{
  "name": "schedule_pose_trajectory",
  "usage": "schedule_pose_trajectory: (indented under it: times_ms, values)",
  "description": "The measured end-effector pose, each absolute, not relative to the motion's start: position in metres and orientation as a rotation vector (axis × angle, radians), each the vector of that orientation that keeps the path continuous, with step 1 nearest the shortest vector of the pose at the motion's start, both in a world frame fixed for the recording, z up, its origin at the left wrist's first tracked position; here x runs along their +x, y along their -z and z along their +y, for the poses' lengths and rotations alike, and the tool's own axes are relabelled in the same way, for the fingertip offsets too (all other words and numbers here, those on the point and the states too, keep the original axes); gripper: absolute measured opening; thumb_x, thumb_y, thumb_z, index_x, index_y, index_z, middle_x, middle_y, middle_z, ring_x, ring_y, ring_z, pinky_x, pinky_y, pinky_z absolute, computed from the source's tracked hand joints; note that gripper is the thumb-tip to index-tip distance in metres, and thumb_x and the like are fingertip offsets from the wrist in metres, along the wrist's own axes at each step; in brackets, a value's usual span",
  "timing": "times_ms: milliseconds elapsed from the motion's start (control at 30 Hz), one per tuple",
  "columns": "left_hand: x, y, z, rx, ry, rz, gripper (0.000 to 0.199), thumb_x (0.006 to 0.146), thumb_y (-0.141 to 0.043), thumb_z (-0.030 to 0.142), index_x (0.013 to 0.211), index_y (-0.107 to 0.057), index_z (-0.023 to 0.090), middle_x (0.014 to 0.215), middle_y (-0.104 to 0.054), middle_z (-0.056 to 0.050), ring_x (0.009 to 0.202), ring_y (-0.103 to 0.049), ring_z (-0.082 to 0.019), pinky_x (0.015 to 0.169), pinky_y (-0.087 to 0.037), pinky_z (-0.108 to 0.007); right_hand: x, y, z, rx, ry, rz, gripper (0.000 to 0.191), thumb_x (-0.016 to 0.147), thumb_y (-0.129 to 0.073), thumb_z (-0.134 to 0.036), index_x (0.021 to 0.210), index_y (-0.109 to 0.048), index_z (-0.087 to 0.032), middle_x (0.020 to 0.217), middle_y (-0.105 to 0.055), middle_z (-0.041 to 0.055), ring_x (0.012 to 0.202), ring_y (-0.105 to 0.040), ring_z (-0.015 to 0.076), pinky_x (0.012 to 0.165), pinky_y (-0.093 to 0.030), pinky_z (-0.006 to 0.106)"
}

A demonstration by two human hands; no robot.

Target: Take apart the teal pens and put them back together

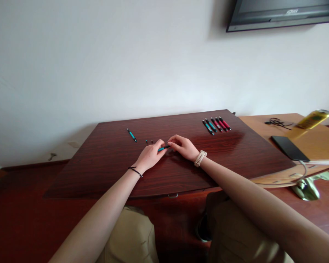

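Over the middle of the dark wooden table, my left hand (150,154) is closed around a teal and black pen (161,148). The black end of that pen points right, where the thumb and fingertips of my right hand (185,147) pinch it. Just beyond my left hand lie two tiny dark pieces, a teal-tipped one (146,141) and a reddish one (151,141); their kind is too small to make out. Another teal pen (132,135) lies alone farther left. At the back right is a row of teal pens (211,125) and red pens (223,124), side by side.
The dark table (112,182) meets a lighter wooden table (257,126) on the right. On that one are a black phone (289,148) with a white cable, a coiled black cable (278,123) and a yellow can (314,119). A screen (285,16) hangs on the wall.
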State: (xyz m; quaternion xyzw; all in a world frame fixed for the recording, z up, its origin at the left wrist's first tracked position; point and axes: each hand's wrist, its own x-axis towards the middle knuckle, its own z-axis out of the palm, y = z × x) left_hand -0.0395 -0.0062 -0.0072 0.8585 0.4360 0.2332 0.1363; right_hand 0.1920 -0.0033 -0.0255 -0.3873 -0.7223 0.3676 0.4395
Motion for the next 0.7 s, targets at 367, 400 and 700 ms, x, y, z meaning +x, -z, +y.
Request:
schedule_pose_trajectory:
  times_ms: [367,400,700]
  values:
    - [-0.04,0.0052,-0.006,2.514,-0.638,1.257,0.024,0.11,-0.048,0.041,0.108,-0.066,0.026,0.088,-0.076,-0.003,0.079,-0.073,-0.023,0.07,-0.042,-0.029,0.194,0.0242,-0.003,-0.9,-0.845,-1.848,0.025,0.099,-0.068,-0.043,0.109,-0.072,-0.021,0.099,-0.077,0.0038,0.078,-0.066,0.016,0.078,-0.053,0.03]
    - [-0.0403,0.0053,-0.006,2.519,-0.635,1.259,0.024,0.11,-0.047,0.04,0.109,-0.066,0.026,0.087,-0.075,-0.003,0.079,-0.073,-0.023,0.07,-0.042,-0.029,0.194,0.0246,-0.0029,-0.893,-0.851,-1.853,0.024,0.099,-0.068,-0.042,0.11,-0.072,-0.021,0.1,-0.077,0.0039,0.078,-0.066,0.0159,0.078,-0.053,0.031]
    - [-0.0387,0.0059,-0.0075,2.503,-0.668,1.284,0.016,0.106,-0.055,0.039,0.115,-0.061,0.027,0.1,-0.078,-0.004,0.09,-0.077,-0.025,0.073,-0.047,-0.029,0.1925,0.0248,-0.0036,-0.953,-0.862,-1.862,0.032,0.102,-0.064,-0.053,0.107,-0.073,-0.023,0.095,-0.077,0.0026,0.074,-0.068,0.0166,0.074,-0.053,0.03]
